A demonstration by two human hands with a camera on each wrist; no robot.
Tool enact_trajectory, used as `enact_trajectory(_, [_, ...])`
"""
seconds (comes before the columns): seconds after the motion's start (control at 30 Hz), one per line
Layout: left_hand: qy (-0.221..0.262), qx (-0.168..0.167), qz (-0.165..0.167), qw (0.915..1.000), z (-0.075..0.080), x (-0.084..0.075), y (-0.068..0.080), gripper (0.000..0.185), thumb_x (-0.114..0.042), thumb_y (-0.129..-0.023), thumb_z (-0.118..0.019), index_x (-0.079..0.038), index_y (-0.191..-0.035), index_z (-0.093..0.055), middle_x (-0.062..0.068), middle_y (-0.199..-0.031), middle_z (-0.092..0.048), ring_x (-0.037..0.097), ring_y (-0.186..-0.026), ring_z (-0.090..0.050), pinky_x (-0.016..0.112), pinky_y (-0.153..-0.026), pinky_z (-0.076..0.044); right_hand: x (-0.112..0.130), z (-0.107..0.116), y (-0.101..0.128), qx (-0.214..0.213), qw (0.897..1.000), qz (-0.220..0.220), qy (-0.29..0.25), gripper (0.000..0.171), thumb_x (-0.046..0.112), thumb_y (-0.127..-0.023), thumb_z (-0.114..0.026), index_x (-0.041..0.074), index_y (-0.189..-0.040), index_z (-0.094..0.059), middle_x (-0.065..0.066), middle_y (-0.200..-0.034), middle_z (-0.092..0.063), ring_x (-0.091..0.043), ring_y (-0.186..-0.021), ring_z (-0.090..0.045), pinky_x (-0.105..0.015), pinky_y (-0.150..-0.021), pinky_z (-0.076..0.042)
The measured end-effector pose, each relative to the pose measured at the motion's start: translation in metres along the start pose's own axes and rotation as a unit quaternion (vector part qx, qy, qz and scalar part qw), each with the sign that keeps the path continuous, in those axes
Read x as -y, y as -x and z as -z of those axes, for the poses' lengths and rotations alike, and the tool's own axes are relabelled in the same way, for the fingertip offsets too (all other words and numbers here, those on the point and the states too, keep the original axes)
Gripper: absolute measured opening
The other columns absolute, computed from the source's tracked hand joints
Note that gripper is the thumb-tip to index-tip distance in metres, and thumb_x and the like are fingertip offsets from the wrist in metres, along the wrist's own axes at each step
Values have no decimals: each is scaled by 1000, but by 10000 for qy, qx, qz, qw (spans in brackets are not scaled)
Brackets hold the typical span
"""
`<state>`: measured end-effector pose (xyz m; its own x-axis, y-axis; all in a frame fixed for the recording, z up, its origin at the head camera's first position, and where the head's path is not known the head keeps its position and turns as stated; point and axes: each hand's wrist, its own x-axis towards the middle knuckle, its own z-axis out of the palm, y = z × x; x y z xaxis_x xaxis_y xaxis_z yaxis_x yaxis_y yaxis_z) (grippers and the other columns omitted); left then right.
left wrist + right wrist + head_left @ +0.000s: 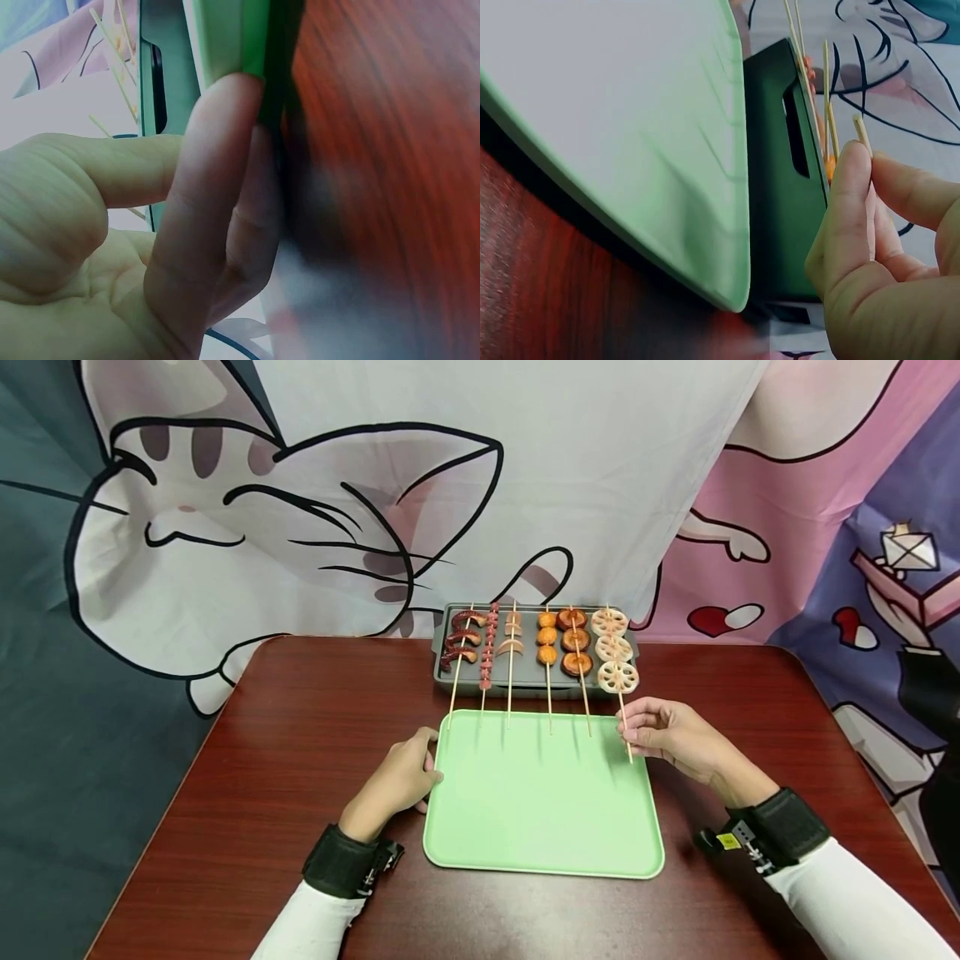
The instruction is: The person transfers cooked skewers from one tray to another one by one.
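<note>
My right hand [671,737] pinches the stick of a lotus root skewer [617,677] between thumb and fingers, and the stick's end pokes past the fingertips in the right wrist view. The lotus slices lie over the right end of a grey grill [528,680]. At the left edge of a light green tray [540,810], my left hand [401,772] grips the rim. In the left wrist view, fingers [206,180] touch the tray's edge. The tray lies in front of the grill, under the stick ends.
Left of the lotus skewer, several more skewers lie on the grill: mushroom caps [576,639], orange balls [547,637], pale curved slices [512,646], small red pieces [487,647] and brown-red curved pieces [462,638]. A printed cloth [600,460] hangs behind the wooden table [247,793].
</note>
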<state>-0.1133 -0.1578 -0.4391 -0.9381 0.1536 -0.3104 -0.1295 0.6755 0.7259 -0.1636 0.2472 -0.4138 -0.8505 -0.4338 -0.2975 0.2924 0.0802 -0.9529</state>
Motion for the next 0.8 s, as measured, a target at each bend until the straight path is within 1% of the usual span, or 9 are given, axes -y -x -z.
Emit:
enact_trajectory(0.03, [-1, 0, -1, 10000, 0, 0, 0, 61, 3, -95, -69, 1, -149, -42, 13, -86, -55, 24, -51, -62, 32, -46, -58, 0, -2, 1, -3, 10000, -19, 52, 19, -5, -99, -62, 5, -114, -62, -1, -99, -71, -8, -89, -70, -24, -77, -64])
enact_trajectory(0.17, [23, -13, -4, 10000, 0, 0, 0, 60, 4, -95, -68, 1, -149, -42, 13, -87, -55, 24, -51, -62, 32, -46, -58, 2, -7, 7, -5, 9996, -50, 265, 19, -2, -98, -65, 1, -116, -59, -2, -100, -71, -10, -90, -70, -24, -78, -64])
enact_trajectory(0.5, [49, -27, -28, 10000, 0, 0, -1, 60, 5, -95, -68, 1, -149, -42, 13, -87, -55, 23, -51, -62, 32, -45, -58, 0, -18, 21, -48, 9986, 4, 525, 22, 1, -98, -68, -3, -117, -57, -4, -100, -70, -10, -89, -70, -27, -78, -65])
enact_trajectory(0.57, [61, -32, -27, 10000, 0, 0, -1, 60, 5, -95, -68, 1, -149, -42, 13, -87, -55, 23, -51, -61, 32, -45, -58, -1, -19, 23, -90, 9983, 17, 568, 22, 0, -98, -67, -4, -116, -56, -4, -100, -70, -9, -88, -70, -27, -78, -65])
enact_trajectory(0.63, [48, -21, -23, 10000, -1, 1, 0, 60, 5, -95, -68, 1, -149, -41, 13, -87, -54, 23, -51, -61, 32, -45, -58, -2, -21, 25, -151, 9979, 53, 628, 25, 0, -98, -67, -8, -117, -54, -4, -99, -70, -9, -88, -70, -27, -78, -65])
enact_trajectory(0.8, [32, -5, -39, 10000, -1, 1, -1, 60, 4, -95, -68, 1, -149, -41, 13, -86, -54, 23, -53, -61, 32, -45, -58, -5, -24, 32, -327, 9960, 134, 818, 31, 2, -97, -68, -13, -119, -51, -5, -97, -70, -13, -87, -71, -30, -78, -65])
